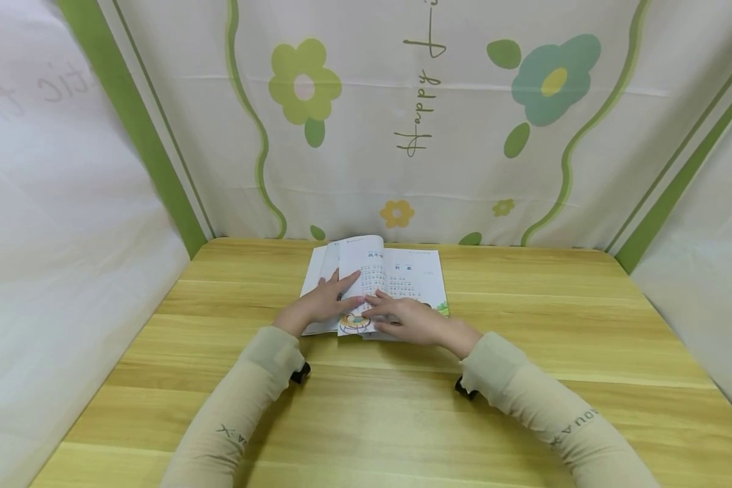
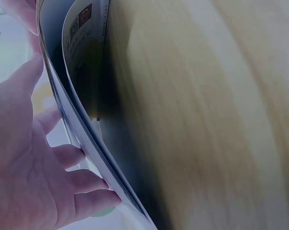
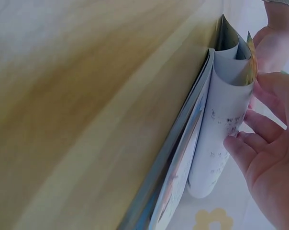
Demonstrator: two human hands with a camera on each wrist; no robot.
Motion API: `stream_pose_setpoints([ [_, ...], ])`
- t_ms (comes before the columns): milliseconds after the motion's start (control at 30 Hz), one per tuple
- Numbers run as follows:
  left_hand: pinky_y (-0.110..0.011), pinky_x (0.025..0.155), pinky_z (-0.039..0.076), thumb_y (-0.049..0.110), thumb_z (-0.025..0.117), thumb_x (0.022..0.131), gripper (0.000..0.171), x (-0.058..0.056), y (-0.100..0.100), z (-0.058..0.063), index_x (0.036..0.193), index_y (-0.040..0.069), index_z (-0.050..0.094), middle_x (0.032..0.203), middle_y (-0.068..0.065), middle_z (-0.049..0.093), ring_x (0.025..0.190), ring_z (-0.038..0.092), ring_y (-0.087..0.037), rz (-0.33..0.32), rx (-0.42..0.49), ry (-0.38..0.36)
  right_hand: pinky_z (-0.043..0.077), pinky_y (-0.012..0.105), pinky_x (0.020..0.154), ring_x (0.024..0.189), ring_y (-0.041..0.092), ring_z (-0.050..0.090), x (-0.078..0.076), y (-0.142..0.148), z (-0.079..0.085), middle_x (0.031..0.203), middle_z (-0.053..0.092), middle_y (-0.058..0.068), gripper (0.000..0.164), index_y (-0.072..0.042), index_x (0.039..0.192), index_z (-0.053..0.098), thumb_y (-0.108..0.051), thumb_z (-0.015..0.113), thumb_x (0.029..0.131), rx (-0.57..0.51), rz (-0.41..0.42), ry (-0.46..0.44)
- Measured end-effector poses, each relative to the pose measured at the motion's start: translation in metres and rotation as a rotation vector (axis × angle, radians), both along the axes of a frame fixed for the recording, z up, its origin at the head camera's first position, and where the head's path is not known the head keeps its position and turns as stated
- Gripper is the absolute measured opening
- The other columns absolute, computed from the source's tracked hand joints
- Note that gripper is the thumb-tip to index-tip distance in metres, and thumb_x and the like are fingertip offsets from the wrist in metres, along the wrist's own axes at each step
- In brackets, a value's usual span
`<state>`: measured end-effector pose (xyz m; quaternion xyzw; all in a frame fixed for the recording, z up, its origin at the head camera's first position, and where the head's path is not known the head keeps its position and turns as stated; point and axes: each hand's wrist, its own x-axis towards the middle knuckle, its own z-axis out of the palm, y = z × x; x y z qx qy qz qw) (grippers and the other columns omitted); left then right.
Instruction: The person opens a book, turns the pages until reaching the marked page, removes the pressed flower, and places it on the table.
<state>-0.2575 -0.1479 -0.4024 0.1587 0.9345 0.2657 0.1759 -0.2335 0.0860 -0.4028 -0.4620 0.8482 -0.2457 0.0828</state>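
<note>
An open book [image 1: 423,264] with printed text and small coloured pictures lies at the far middle of the table. One raised page [image 1: 360,252] curves over its left half. Across the left pages rests my left hand [image 1: 318,303], fingers spread, its thumb near the raised page's lower part. My right hand [image 1: 413,320] reaches in from the right, its fingertips touching the same curved page. In the right wrist view, the bowed page [image 3: 221,105] stands up from the book, with the right fingers against it. The left wrist view shows the left fingers along the book's edge [image 2: 94,143].
The wooden table [image 1: 366,420] extends in front of the book and to both sides. Behind it hangs a white cloth [image 1: 354,163] printed with flowers and lettering. More white cloth [image 1: 55,237] closes off the left side. Black wrist straps [image 1: 301,373] show below the sleeves.
</note>
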Motion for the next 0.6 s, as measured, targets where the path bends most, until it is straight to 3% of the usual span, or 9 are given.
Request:
stream_pose_setpoints([
  [167,-0.069,0.099,0.008,0.064,0.042,0.088,0.076,0.001,-0.001,0.000,0.150,0.032,0.011,0.152,-0.021,-0.003,0.132,-0.006,-0.051,-0.005,-0.006,0.019,0.026,0.042,0.106,0.136,0.025,0.024,-0.001,0.006,0.004,0.147,0.033,0.004,0.036,-0.013,0.130,0.056,-0.026,0.051,0.097,-0.005,-0.004,-0.013],
  [333,-0.067,0.100,0.011,0.066,0.038,0.088,0.078,0.002,0.000,0.000,0.150,0.029,0.008,0.150,-0.024,-0.008,0.134,-0.005,-0.047,0.032,-0.033,0.005,0.025,0.040,0.107,0.135,0.023,0.028,-0.002,0.015,0.005,0.146,0.034,0.003,0.037,-0.016,0.131,0.055,-0.029,0.050,0.097,0.021,-0.038,-0.010],
  [500,-0.061,0.104,0.015,0.069,0.034,0.087,0.086,0.003,0.001,0.000,0.151,0.017,0.008,0.151,-0.020,-0.010,0.136,0.000,-0.044,0.080,-0.059,0.009,0.036,0.036,0.100,0.130,0.018,0.037,-0.004,0.030,0.004,0.144,0.038,0.006,0.037,-0.013,0.129,0.057,-0.029,0.053,0.096,0.037,-0.061,0.007],
  [600,-0.057,0.106,0.014,0.070,0.036,0.086,0.092,0.002,0.001,-0.001,0.150,0.012,0.007,0.154,-0.012,-0.006,0.136,0.002,-0.043,0.087,-0.073,0.022,0.043,0.034,0.088,0.113,0.017,0.052,-0.004,0.041,0.004,0.143,0.039,0.010,0.040,-0.010,0.129,0.056,-0.028,0.057,0.094,0.055,-0.066,-0.022],
])
